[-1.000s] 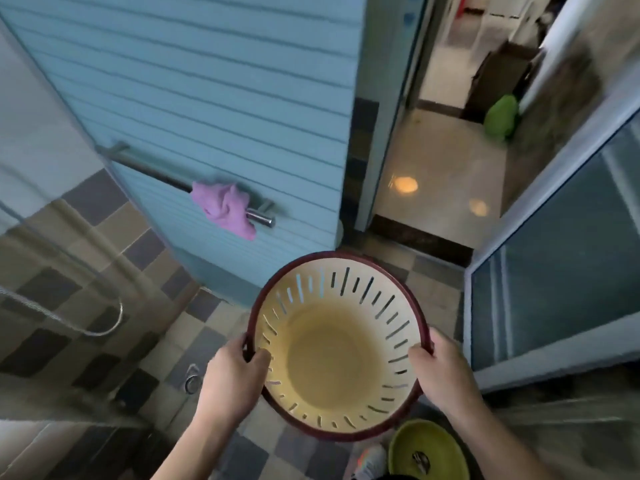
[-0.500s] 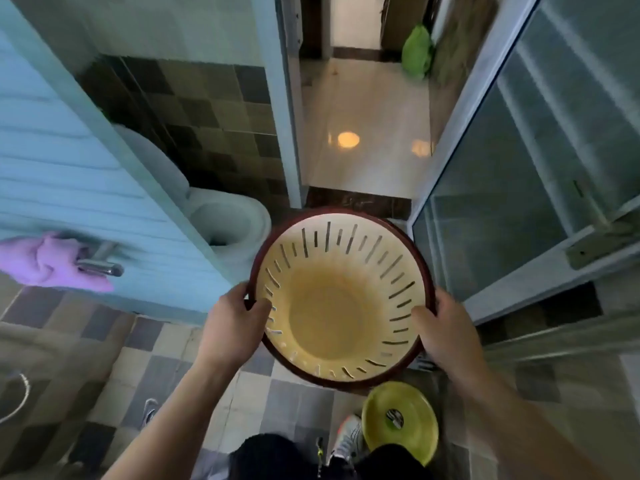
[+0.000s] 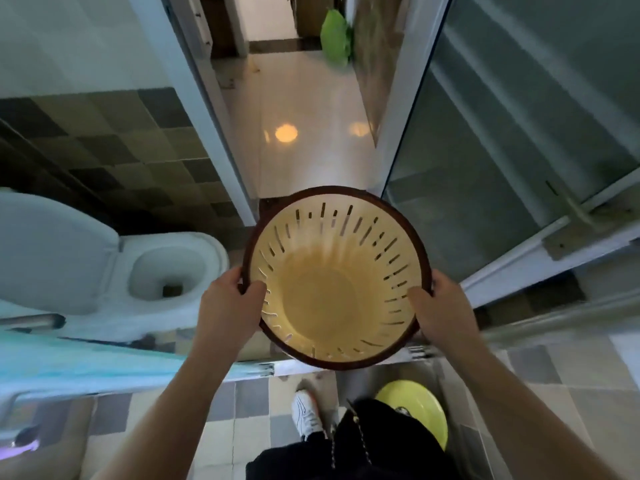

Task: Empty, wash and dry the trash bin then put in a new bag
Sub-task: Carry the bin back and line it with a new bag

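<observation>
Left hand (image 3: 227, 308) grips the near-left rim of the trash bin (image 3: 337, 277), thumb hooked over the dark brown edge, fingers underneath. Right hand (image 3: 438, 308) grips the opposite rim the same way. Both grips full of bin; nothing else held.

Bin sits centre of frame, carried in the air at about waist level, mouth tilted up toward the wearer.

Change over the last second: the view has swung from the blue slatted door and its pink cloth, at left, round to face the open doorway (image 3: 298, 133) at upper centre. The toilet (image 3: 166, 271) now lies at left; the glass door (image 3: 512, 143) fills the right. The hold on the bin has not shifted. A white shoe (image 3: 306, 412) steps forward at the bottom, beside a yellow-green lid or basin (image 3: 415, 407) on the tiled floor (image 3: 242, 431).

Reading: the bin is being carried out of the bathroom, so washing looks finished; drying or bagging probably comes next.

Bin's look: cream-yellow inside, slotted walls, dark rim. Empty, no bag. Base shows a darker tan stain or a wet sheen; cannot tell which.

A green bag (image 3: 334, 38) sits far off in the hallway, upper centre.
</observation>
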